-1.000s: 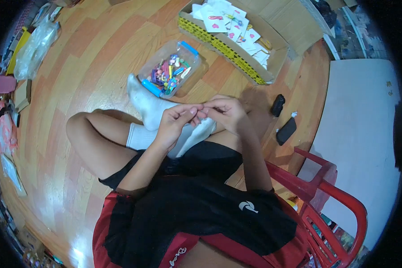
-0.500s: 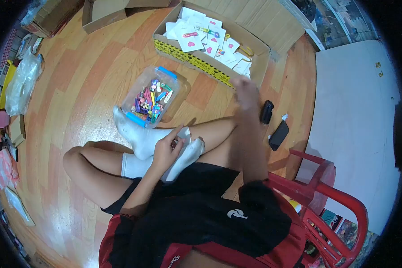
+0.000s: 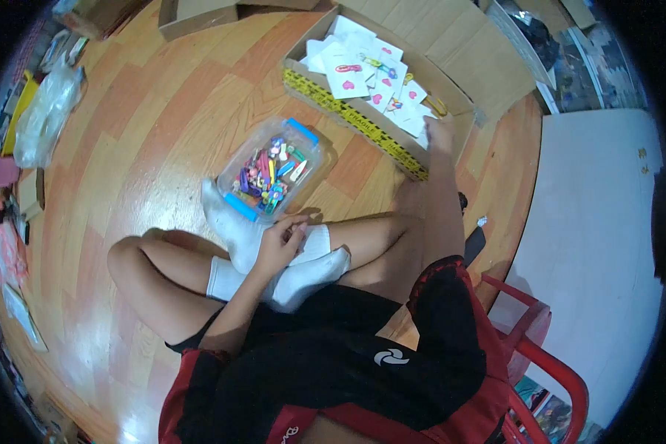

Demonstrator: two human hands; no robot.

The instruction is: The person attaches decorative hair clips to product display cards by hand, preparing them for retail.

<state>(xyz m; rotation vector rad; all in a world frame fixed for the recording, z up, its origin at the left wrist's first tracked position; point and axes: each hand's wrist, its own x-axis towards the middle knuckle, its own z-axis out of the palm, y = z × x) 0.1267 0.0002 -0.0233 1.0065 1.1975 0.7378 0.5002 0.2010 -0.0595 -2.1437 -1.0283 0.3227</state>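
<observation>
My left hand (image 3: 280, 243) rests above my crossed ankles in white socks (image 3: 297, 285). Its fingers are loosely curled and a little apart, and I see nothing held in it. Stretched out to the upper right, my right hand (image 3: 440, 133) reaches over the near wall of a cardboard box (image 3: 359, 122). The fingers look closed at the edge of a white card (image 3: 416, 123), though the fingertips are partly hidden. Several white cards with pink hearts (image 3: 345, 74) lie in the box, some bearing colourful hair clips (image 3: 381, 66). By my foot stands a clear plastic tub (image 3: 233, 166) of small hair clips (image 3: 263, 174).
To my right are a red plastic chair (image 3: 547, 362) and a white panel (image 3: 599, 244). A black flat object (image 3: 475, 244) lies on the floor beside my right arm. Plastic bags (image 3: 46, 122) line the left side. Another open carton (image 3: 200, 18) sits at the back.
My right hand has moved up and right, from before the box's front wall to the cards inside. My left hand stays above my ankles. The whole view has shifted slightly.
</observation>
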